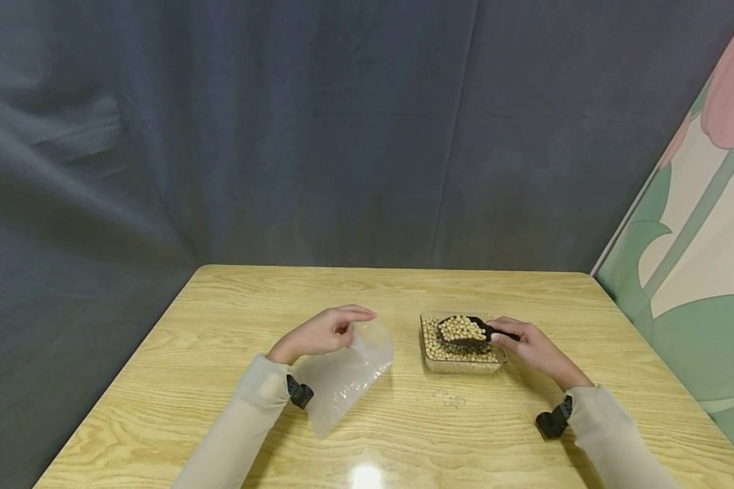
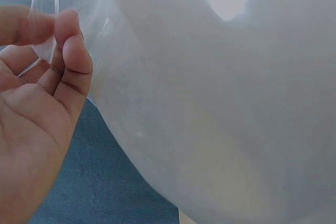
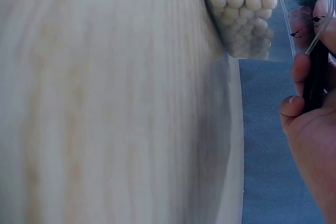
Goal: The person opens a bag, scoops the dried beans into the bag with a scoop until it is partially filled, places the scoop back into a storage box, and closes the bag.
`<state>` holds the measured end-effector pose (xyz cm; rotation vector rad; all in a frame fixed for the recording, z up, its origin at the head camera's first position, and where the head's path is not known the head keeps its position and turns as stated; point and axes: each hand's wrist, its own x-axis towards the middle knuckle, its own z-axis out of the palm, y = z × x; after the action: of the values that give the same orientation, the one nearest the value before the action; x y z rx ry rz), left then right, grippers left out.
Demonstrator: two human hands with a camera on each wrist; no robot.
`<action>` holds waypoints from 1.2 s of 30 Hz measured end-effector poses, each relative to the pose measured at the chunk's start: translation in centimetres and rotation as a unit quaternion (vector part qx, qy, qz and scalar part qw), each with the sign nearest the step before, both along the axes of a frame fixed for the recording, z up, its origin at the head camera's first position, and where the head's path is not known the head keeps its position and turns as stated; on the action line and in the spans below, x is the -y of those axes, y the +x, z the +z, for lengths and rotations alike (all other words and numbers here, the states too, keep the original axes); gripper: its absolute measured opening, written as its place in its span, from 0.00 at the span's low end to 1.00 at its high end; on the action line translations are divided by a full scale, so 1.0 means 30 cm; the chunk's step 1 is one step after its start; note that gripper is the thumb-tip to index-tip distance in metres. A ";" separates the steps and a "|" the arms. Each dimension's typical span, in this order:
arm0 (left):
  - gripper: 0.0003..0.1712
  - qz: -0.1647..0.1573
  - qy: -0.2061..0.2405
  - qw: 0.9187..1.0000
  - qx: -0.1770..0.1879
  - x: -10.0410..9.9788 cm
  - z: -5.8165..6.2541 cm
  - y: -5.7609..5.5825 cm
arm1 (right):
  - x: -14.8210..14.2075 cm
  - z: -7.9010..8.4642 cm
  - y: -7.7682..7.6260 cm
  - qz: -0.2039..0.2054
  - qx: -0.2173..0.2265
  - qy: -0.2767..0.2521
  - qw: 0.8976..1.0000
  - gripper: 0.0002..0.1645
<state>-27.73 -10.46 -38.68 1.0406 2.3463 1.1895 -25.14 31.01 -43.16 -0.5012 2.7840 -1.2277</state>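
Black scoop (image 1: 486,330), heaped with pale balls (image 1: 461,328), hovers over the clear container (image 1: 461,367), its long axis running leftward from your right hand (image 1: 529,346), which grips it; your left hand (image 1: 325,333), farther off, pinches a translucent bag (image 1: 348,377).

Bag (image 2: 210,87) partly outside left-wrist view

Dark blue curtain (image 1: 318,136) behind wood-grain table (image 1: 220,326); flower-patterned panel (image 1: 697,231) at right.
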 end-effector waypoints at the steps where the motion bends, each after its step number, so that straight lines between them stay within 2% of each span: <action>1: 0.28 0.000 0.000 1.000 0.000 0.000 0.000 -0.001 | 0.000 0.000 0.000 0.000 -0.001 0.000 1.000 0.29; 10: 0.28 -0.005 0.001 1.000 0.010 -0.005 -0.006 -0.006 | -0.007 -0.006 -0.004 0.002 -0.020 0.006 1.000 0.28; 17: 0.28 -0.009 -0.007 1.000 0.002 -0.002 -0.007 -0.006 | -0.006 0.016 -0.011 -0.007 -0.035 0.013 0.999 0.29; 25: 0.28 -0.013 -0.003 1.000 0.015 -0.005 -0.001 -0.003 | 0.010 0.054 -0.013 0.001 -0.018 0.006 1.000 0.29; 36: 0.28 -0.021 -0.004 1.000 0.008 -0.011 0.005 -0.005 | 0.050 0.096 -0.018 0.021 -0.011 -0.006 1.000 0.29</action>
<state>-27.87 -10.14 -38.51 1.0696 2.3029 1.1682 -25.68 29.51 -40.28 -0.5745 2.7698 -1.2376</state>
